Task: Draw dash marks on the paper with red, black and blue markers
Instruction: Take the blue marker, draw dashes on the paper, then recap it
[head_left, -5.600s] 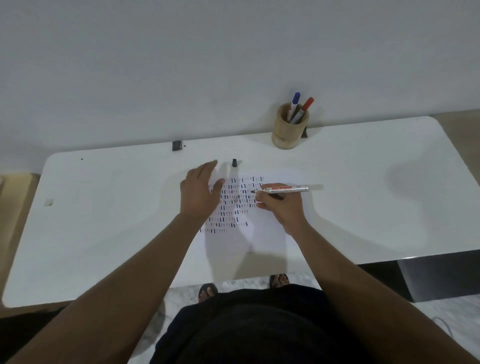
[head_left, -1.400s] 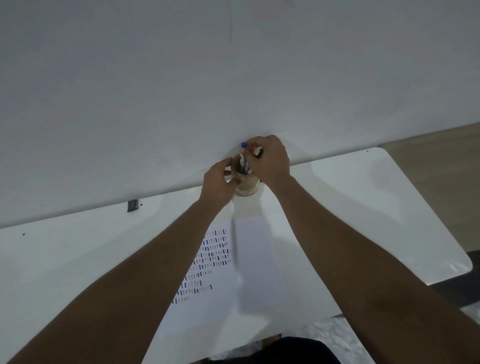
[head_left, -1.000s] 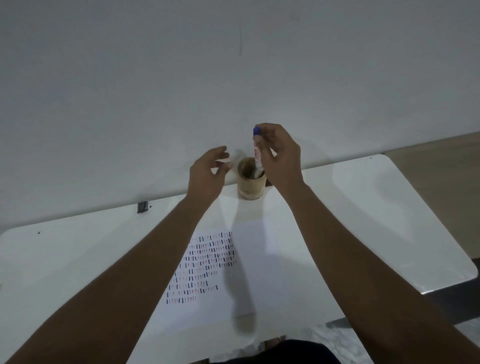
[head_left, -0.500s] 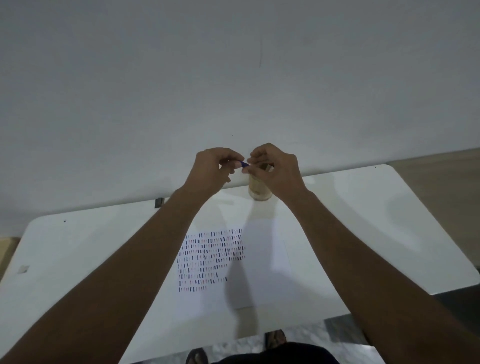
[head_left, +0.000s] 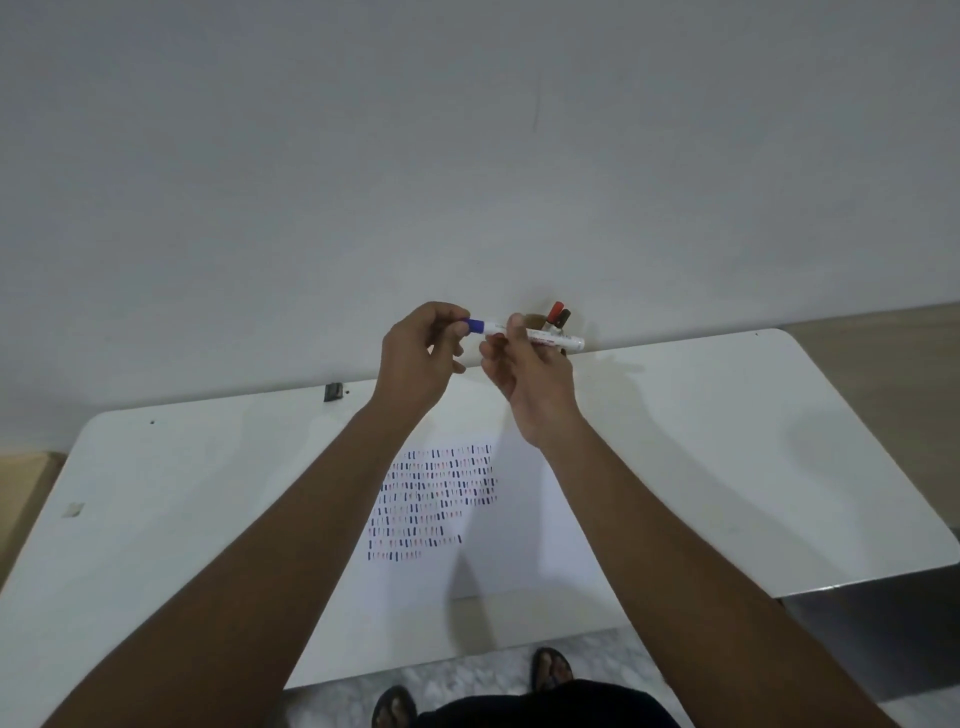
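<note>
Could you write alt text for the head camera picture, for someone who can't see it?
Two bare hands hold a blue-capped marker level above a white table: the left hand pinches its cap, the right hand grips its barrel. Below lies a paper with rows of dashes.

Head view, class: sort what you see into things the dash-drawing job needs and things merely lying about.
Part of the job:
blue marker, held by left hand at the cap and right hand on the barrel
paper with dash marks
red marker and black marker behind the hand

Lying about:
small black object
small pale tag
</note>
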